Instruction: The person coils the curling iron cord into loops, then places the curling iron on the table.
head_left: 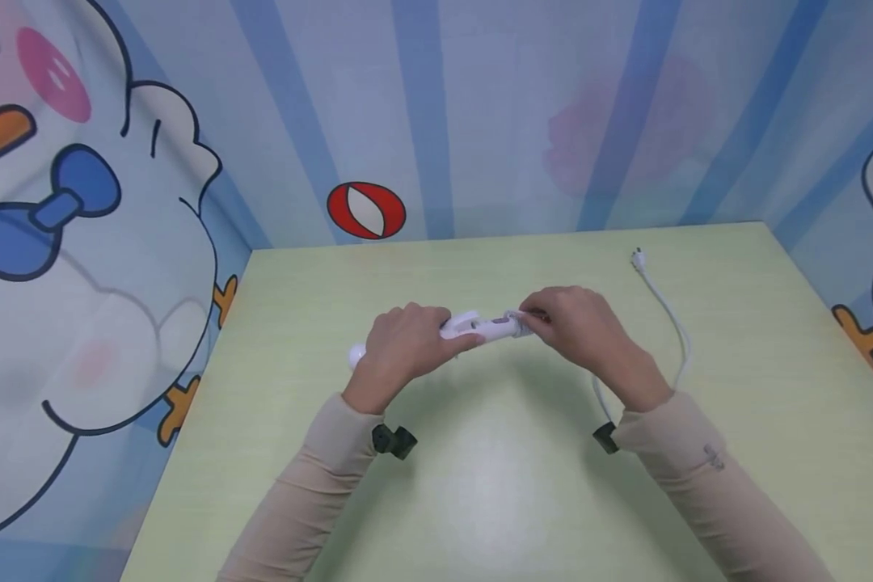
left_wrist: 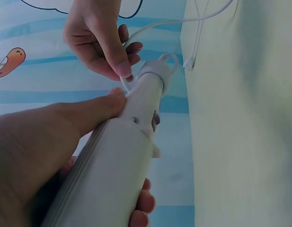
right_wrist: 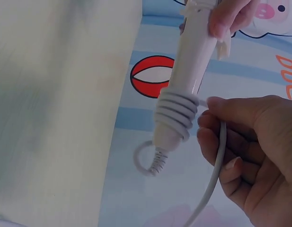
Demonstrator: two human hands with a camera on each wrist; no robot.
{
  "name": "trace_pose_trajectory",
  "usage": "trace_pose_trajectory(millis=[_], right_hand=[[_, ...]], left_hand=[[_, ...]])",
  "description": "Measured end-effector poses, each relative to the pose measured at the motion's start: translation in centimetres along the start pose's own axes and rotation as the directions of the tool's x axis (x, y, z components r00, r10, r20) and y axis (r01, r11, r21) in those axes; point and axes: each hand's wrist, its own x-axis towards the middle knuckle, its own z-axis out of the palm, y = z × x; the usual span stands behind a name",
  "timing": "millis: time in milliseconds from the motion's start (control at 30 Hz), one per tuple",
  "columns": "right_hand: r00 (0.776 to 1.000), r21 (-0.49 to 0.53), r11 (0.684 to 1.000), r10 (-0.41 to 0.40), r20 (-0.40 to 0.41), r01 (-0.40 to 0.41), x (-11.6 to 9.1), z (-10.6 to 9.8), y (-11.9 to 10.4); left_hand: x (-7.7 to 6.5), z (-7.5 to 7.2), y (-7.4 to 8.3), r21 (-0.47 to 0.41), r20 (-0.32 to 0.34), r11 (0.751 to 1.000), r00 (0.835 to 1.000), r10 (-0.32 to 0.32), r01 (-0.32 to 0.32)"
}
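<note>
A white hair-styling iron with a rounded end is held above the table, lying roughly sideways in the head view. My left hand grips its wider body, thumb along the side towards the handle. In the right wrist view, several coils of white cord circle the handle's end, close to the spring-like cord sleeve. My right hand pinches the cord between thumb and fingers right beside these coils. From there the loose cord hangs down and runs over the table to its plug.
The pale yellow-green table stretches beneath both hands, its back edge against a blue striped cartoon backdrop. Dark wrist cameras sit at both cuffs. The plug end lies towards the table's back right.
</note>
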Motion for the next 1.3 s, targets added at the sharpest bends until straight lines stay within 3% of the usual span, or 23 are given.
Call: trace_pose_trajectory(millis=[433, 600, 833, 1100, 1300], right_hand=[[0.986, 0.134, 0.977, 0.167, 0.019, -0.168, -0.8, 0.7, -1.4], [0.984, 0.254, 0.951, 0.179, 0.006, -0.174, -1.2, 1.5, -1.2], [0.978, 0.348, 0.919, 0.205, -0.023, -0.185, -1.5, 2.8, -0.2], [0.981, 0.406, 0.905, 0.175, -0.085, -0.126, -1.6, 4.1, 1.3], [0.973, 0.367, 0.929, 0.046, -0.226, 0.041, -1.7, 4.2, 2.1]], left_hand=[[1.3, 0.8, -1.2, -0.1, -0.155, 0.993, 0.984, -0.086, 0.071], [1.6, 0.4, -2.0, -0.193, -0.138, 0.978, 0.985, -0.103, 0.075], [1.7, -0.3, -2.6, -0.303, -0.074, 0.952, 0.995, -0.063, 0.038], [1.1, -0.7, -2.5, -0.409, -0.009, 0.913, 1.0, -0.009, 0.005], [0.6, -1.1, -2.7, -0.494, 0.035, 0.869, 0.998, 0.058, -0.033]])
